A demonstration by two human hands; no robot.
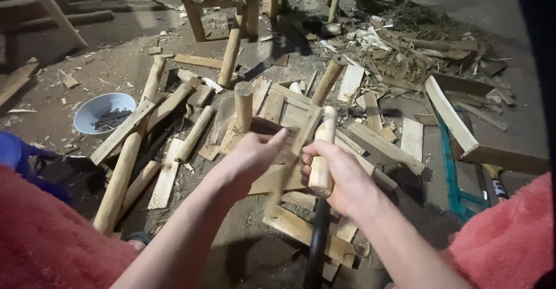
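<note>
A short, pale round peg (321,156) of wood stands nearly upright in the person's right hand (339,176), whose fingers are wrapped tightly around its lower half, so its rounded top points away from the camera. Just to its left, a thin flat slat (289,164) runs diagonally past the peg, and the left hand (252,156) rests on it with fingers partly curled and the thumb stretched toward the right hand; it seems to press the slat steady rather than close fully around it. Both hands hover low over an unfinished wooden frame (284,109) lying on the dirt floor (116,51), made of flat boards with round legs (243,106) sticking upward, which suggests it lies upside down so the legs can be reached. A dark handle (317,248) rises from below toward the right hand; what it belongs to cannot be told.

Farther out, long round poles (124,167) and loose planks lie scattered to the left. A white bowl (104,112) holding dark nails sits on the floor at far left, within easy reach. A saw with a teal frame (454,179) lies at right. Wood chips and offcuts cover the ground. Red fuzzy sleeves (504,237) frame the lower corners.
</note>
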